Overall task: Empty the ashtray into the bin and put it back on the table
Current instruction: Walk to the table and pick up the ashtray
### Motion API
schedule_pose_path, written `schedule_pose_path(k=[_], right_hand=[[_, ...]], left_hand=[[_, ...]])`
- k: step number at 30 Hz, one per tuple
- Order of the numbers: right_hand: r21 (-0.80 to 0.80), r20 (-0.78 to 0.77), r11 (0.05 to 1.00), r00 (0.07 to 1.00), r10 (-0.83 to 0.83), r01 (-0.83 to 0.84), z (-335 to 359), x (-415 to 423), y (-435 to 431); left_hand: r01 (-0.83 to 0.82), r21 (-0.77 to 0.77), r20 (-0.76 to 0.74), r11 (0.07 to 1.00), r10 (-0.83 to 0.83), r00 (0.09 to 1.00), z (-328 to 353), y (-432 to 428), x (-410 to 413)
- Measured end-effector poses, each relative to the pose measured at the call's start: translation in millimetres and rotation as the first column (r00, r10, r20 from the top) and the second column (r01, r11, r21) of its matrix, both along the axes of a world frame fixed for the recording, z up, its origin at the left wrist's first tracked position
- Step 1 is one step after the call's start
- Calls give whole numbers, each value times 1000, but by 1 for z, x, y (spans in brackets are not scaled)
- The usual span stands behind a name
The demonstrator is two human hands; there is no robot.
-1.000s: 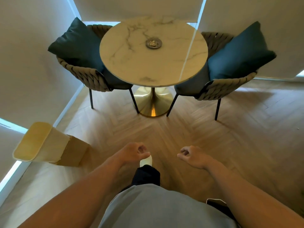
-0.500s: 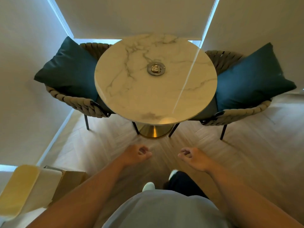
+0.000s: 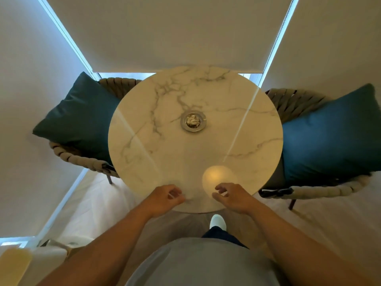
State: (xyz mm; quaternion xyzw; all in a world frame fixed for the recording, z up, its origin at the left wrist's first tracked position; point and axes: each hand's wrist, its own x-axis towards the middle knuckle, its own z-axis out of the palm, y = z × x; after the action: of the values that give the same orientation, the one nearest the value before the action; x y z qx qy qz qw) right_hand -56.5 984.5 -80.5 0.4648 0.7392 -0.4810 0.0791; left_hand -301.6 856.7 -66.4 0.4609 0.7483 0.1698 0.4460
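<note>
- head view, the hands: the left hand (image 3: 167, 198) and the right hand (image 3: 232, 196) hang over the near edge of the round table (image 3: 156, 162), both empty, fingers loosely curled with gaps between them and clamped on nothing. that reads as arms held ready for a reach, not a grip.
- head view, the task's thing: the ashtray (image 3: 193, 121) sits flat near the middle of the marble top, well apart from both hands and untouched. something pale lies in its bowl, possibly ash or butts, though it is too small to tell. i judge the pickup is not yet done, and the right hand looks the nearer one for it.
- head view, the bin: a pale bin (image 3: 14, 265) shows at the lower left corner, blurred, on the floor and well apart from the table, so the ashtray will need carrying down and to the left.
- head view, the surface: the top is glossy white marble with grey veins, bare but for the ashtray, with a warm lamp reflection just ahead of the right hand.
- head view, the room: a woven chair stands at each side, each with a teal cushion (image 3: 82, 118), and drawn blinds (image 3: 175, 32) behind with light at their edges.
</note>
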Motion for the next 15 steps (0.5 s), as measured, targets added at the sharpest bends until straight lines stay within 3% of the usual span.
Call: schedule_pose_path(k=[9, 15], right_hand=[[-50, 18, 997, 998, 64, -64, -2, -31, 70], [-28, 47, 1000, 999, 8, -7, -1, -66, 89]], left_hand=[[-30, -57, 34, 998, 32, 999, -1, 57, -20], [24, -64, 63, 998, -20, 998, -10, 86, -63]])
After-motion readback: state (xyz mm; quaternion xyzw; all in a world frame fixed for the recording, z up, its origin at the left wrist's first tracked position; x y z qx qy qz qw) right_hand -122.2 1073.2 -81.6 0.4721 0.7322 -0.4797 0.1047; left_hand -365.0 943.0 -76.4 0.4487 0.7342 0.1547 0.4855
